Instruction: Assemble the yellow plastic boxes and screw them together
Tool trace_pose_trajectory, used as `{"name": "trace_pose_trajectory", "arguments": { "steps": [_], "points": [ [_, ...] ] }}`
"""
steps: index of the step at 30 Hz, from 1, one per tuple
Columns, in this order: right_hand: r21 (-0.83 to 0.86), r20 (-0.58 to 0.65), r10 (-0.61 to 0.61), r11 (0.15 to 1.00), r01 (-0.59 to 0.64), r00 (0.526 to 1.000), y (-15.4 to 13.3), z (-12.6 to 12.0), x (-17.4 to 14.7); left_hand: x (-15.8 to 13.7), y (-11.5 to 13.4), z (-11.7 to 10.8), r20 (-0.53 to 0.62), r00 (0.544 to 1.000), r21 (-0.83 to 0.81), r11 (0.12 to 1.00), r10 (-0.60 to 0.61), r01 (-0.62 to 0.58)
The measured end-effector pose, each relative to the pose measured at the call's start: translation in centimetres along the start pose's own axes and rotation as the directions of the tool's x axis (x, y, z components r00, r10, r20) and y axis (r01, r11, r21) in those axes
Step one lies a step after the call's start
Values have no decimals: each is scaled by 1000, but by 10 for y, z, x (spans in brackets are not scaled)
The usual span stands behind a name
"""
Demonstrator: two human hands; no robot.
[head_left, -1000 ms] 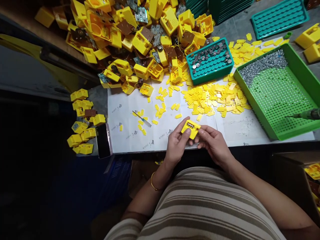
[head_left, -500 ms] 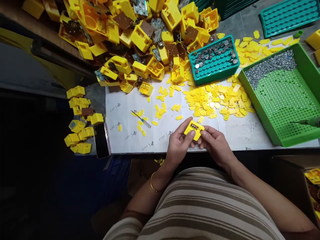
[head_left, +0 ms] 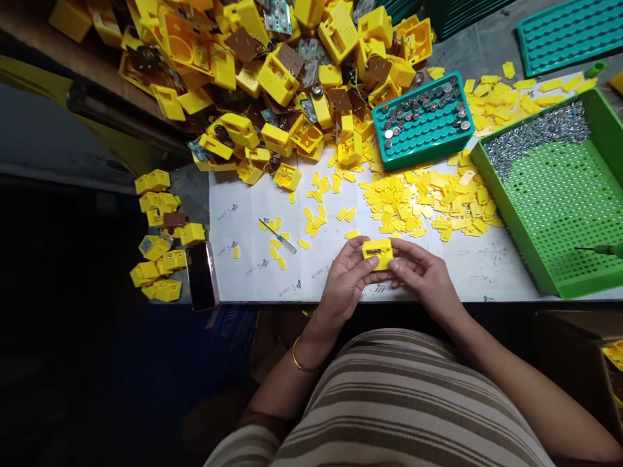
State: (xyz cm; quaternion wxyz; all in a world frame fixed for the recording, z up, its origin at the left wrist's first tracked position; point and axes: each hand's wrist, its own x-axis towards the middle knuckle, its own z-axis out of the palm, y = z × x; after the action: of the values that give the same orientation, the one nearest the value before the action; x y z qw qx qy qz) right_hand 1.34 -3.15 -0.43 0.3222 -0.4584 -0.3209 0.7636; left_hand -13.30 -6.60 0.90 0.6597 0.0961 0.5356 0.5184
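Observation:
Between my two hands, over the front edge of the papered table, is a small yellow plastic housing (head_left: 383, 249) with an open slot facing up; dark or metallic parts show inside the slot. My left hand (head_left: 344, 277) grips its left side, the thumb lying across its face. From the other side, my right hand (head_left: 424, 274) has thumb and fingers closed on its right edge. Just beyond the hands lies a heap of small flat yellow covers (head_left: 403, 201). Behind that heap, a teal tray (head_left: 418, 144) holds several button cells in its rows.
A green perforated basket (head_left: 523, 250) with many small screws and a screwdriver tip (head_left: 591, 249) over it stands right. A thin screwdriver (head_left: 278, 236) lies left among loose covers, and a phone (head_left: 200, 275) at the left edge. Yellow housings (head_left: 277, 78) are piled at the back.
The housing has been tilted in my hands, so its slotted side now faces me more squarely. My right fingers have shifted along its edge. The whole view has moved slightly.

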Motion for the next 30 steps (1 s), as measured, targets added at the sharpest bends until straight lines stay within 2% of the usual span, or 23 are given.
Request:
{"name": "trace_pose_trajectory", "arguments": {
  "steps": [4, 8, 12, 14, 16, 17, 18, 20, 21, 22, 23, 25, 27, 30],
  "points": [
    [-38, 45, -2, 999, 4, 999, -2, 2, 6, 0, 0, 0, -17, 1000, -2, 1000, 18, -18],
    [-30, 69, 41, 999, -39, 997, -4, 5, 7, -1, 2, -4, 0, 999, -23, 999, -43, 43],
    [-1, 118, 66, 998, -66, 991, -5, 7, 9, -1, 4, -8, 35, 998, 19, 999, -44, 43],
    [-28, 142, 35, 999, -32, 989, -7, 6, 9, -1, 3, -10, 41, 999, 73, 997, -4, 1],
    [-90, 128, -27, 995, 38, 991, -8, 5, 8, 0, 1, -12, -8, 988, 210, 966, 155, -150],
    [-136, 106, -75, 987, 90, 991, -8, 4, 7, 0, -1, -14, -33, 959, 330, 909, 282, -256],
    [-192, 83, -138, 970, 152, 987, -9, 3, 6, 0, -3, -17, -32, 909, 472, 808, 416, -353],
    [-324, 63, -284, 901, 289, 957, -9, -1, 4, 0, -8, -23, 80, 796, 723, 515, 600, -461],
    [-385, 76, -345, 856, 346, 936, -8, -3, 3, 0, -9, -27, 166, 766, 794, 376, 621, -477],
    [-434, 100, -386, 813, 389, 917, -8, -5, 3, -1, -10, -31, 247, 756, 832, 268, 606, -486],
    [-469, 125, -408, 779, 416, 904, -7, -7, 2, -2, -11, -35, 312, 758, 846, 195, 573, -496],
    [-505, 160, -412, 746, 433, 897, -6, -11, 2, -4, -9, -43, 394, 767, 846, 127, 507, -518],
    [-523, 186, -400, 732, 436, 897, -5, -14, 3, -4, -7, -48, 425, 769, 839, 111, 477, -532],
    [-551, 217, -395, 705, 446, 893, -6, -16, 3, 0, -6, -51, 386, 729, 843, 106, 565, -528]
  ]
}}
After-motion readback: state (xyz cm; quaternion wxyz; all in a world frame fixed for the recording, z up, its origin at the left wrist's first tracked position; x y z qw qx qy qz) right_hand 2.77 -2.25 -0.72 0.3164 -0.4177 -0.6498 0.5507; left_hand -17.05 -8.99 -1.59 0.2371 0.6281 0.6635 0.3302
